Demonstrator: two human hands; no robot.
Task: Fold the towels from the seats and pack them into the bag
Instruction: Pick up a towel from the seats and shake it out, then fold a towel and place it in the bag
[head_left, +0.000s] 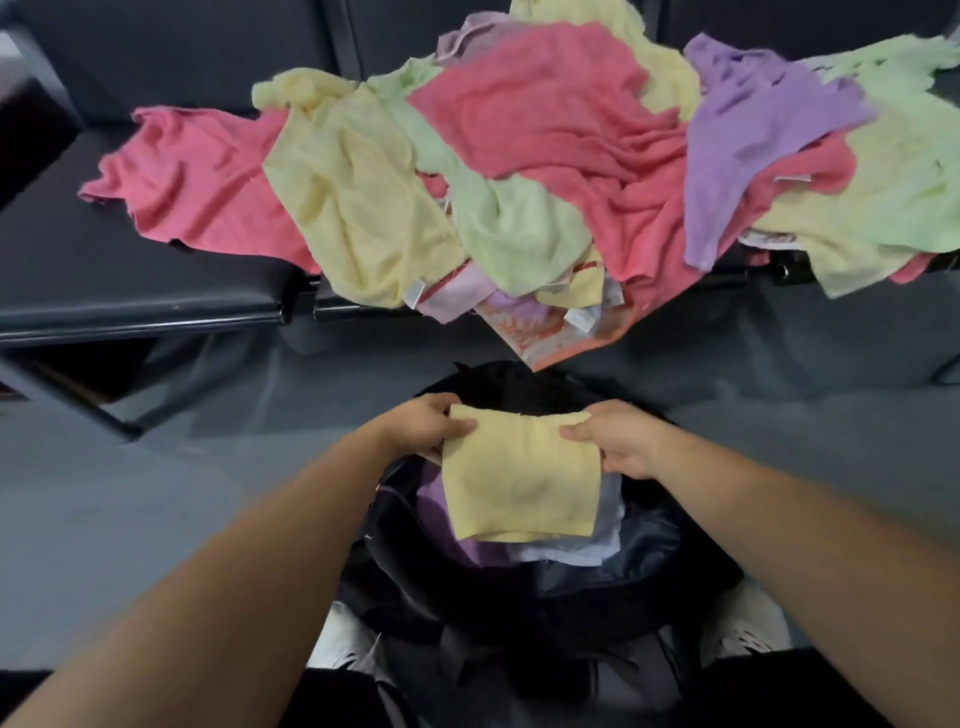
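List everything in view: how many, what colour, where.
Seats: a row, black, behind the bag.
Loose towels: many, pink, yellow, green, purple, heaped on the seats.
Bag: one, black, open on the floor.
Packed towels: at least two, purple and pale, in the bag.
Folded towel: one, yellow, held over the bag.
Shoes: two, white, beside the bag.
Left hand: one, gripping the towel's left edge.
Right hand: one, gripping its right edge.

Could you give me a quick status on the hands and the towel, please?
Left hand and right hand pinch folded yellow towel over black bag. Unfolded pile on seats. Nothing blocking.
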